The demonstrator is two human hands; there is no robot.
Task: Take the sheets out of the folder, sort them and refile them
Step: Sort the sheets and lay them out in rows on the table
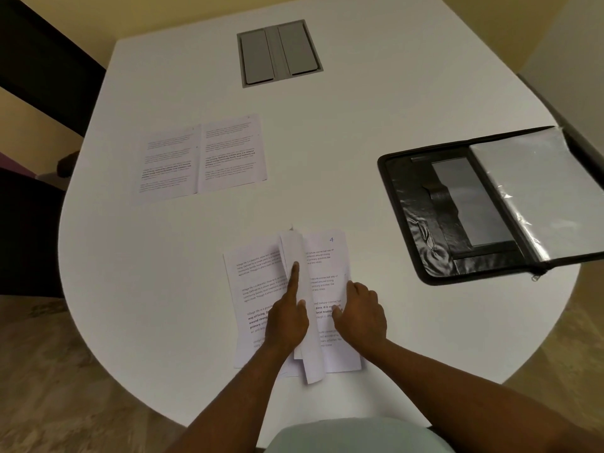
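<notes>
Near edge of the worktop [163, 289]: your pile of sheets [258, 279] lies right under both hands, long axis running away from you, tilted a little to the left. One sheet, the turning sheet [295, 256], is curled up on edge along the middle of the pile.

Left hand [287, 322]: forefinger straight, pressed along the curled sheet; the other fingers fold under the palm, and you cannot tell from here whether they pinch paper.

Right hand [362, 317]: fingers loosely bent, tips resting on the page marked 4 [327, 253], thumb at its inner side. It pins the page; a grip is not visible.

Two sorted sheets [201, 158] lie side by side well ahead and to your left, apart from the pile. The open folder [457, 207] sits to your right, its clear sleeve [536, 191] empty-looking, well apart from the pile too.

Judgement: sorting is partway and refiling not started. The lifted sheet's free edge faces your left hand, the nearer one to the laid-out pair. Carry it left and forward.
</notes>
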